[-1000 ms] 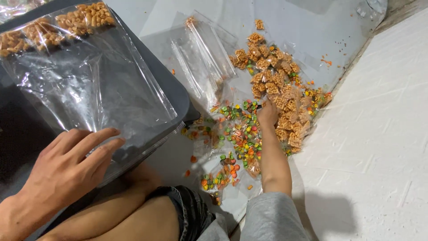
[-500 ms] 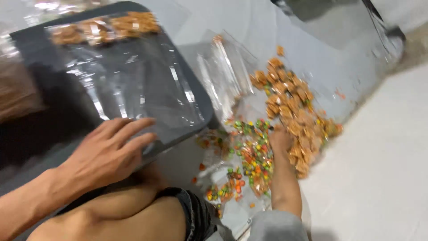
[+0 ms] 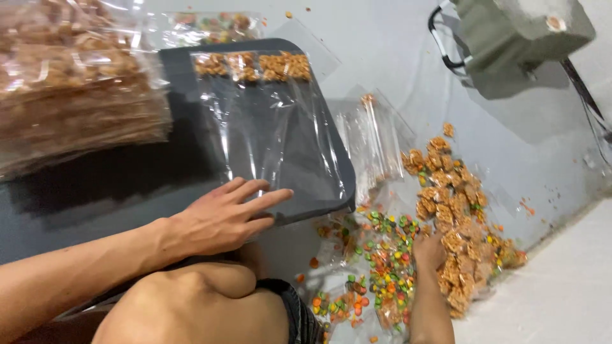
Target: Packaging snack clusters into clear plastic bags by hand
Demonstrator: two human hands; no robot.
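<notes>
The left hand [image 3: 226,216] lies flat on the near edge of a dark tray [image 3: 191,165] holding clear bags [image 3: 274,134], while the right hand [image 3: 430,251] reaches into brown snack pieces [image 3: 456,210] beside colourful candies [image 3: 382,261]

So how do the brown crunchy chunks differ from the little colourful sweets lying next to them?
The brown chunks are larger, rough and blocky, all one golden-brown colour; the colourful sweets are small, smooth and rounded, in green, orange, yellow and red. The chunks form a long heap further from the person; the sweets are scattered thinner, nearer the knee. The right hand rests where the two piles meet. Both lie loose on clear plastic on the floor.
</notes>
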